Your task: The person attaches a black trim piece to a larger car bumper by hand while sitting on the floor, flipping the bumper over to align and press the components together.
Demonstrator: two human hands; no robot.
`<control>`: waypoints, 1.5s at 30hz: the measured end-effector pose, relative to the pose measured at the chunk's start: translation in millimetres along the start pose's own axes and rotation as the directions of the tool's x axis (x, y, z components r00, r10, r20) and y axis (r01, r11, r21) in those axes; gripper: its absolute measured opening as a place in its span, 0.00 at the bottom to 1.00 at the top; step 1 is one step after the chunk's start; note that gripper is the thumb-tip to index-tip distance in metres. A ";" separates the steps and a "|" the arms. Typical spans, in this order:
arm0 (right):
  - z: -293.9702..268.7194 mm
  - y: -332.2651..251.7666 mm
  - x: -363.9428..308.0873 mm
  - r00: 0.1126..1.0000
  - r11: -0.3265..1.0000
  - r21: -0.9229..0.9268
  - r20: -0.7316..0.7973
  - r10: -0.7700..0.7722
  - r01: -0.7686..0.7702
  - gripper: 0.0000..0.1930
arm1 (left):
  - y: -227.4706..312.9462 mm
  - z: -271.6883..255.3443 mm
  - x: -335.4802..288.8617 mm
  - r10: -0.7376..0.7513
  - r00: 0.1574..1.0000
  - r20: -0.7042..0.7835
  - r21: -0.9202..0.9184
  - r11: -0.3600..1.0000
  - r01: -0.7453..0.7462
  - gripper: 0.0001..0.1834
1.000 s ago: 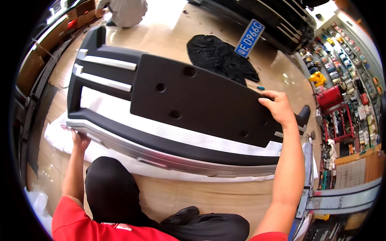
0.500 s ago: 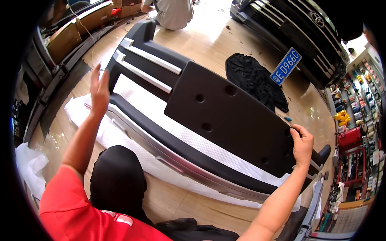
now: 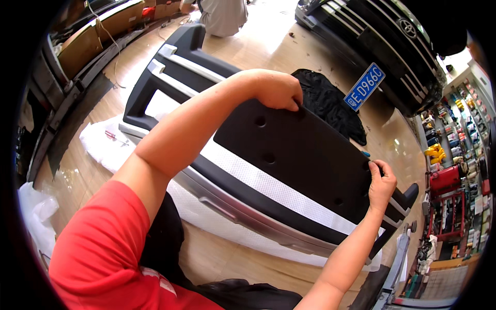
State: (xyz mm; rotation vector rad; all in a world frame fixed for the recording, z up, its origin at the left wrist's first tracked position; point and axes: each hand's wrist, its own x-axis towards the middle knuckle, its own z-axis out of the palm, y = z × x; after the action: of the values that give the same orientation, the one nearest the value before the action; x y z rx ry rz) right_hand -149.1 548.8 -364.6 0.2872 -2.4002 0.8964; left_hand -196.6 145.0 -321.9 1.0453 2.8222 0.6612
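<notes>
In front of me lies a black and silver car bumper guard [image 3: 243, 206] with a broad black centre panel [image 3: 305, 155] that has several round dimples. My left hand [image 3: 280, 92] reaches across it and bends over the panel's far edge, thumb pointing down onto the face; its other fingers are partly hidden. At the panel's right end, my right hand [image 3: 382, 185] grips the edge, thumb on top. White padded wrapping [image 3: 232, 164] is spread under the guard.
Beyond the panel is a crumpled black cloth [image 3: 330, 98], near a parked car's front [image 3: 372, 41]. A screwdriver [image 3: 114, 136] rests on the wrapping at left. Tool racks [image 3: 454, 175] line the right side. Another person [image 3: 223, 18] is at the far end.
My left hand has swung from the guard's left end, where it was off the part, over to the panel's far edge. The guard has shifted slightly; my right hand keeps its hold.
</notes>
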 end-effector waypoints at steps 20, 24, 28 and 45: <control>9.0 17.4 2.7 0.997 0.997 -0.037 -0.030 -0.071 0.070 0.07 | -10.6 3.8 4.9 -0.028 0.999 -0.031 -0.048 0.999 0.026 0.16; 9.2 18.6 1.4 0.998 0.998 -0.040 -0.025 -0.059 0.058 0.08 | -10.4 6.7 4.1 -0.019 0.998 -0.063 -0.027 0.999 0.017 0.16; 11.8 18.3 3.5 0.997 0.997 -0.040 -0.043 -0.071 0.069 0.08 | -9.8 5.7 1.9 -0.041 0.997 -0.067 -0.031 0.999 0.039 0.16; -9.9 42.5 -15.3 0.988 0.942 -0.322 -0.085 -0.128 0.094 0.16 | -16.8 16.3 12.3 -0.044 0.982 -0.184 0.041 0.998 0.052 0.15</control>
State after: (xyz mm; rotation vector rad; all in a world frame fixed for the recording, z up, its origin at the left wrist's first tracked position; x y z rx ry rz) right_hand -148.3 587.5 -390.1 0.2415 -2.3575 0.4522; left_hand -213.0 147.4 -342.6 0.9667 3.0214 0.7273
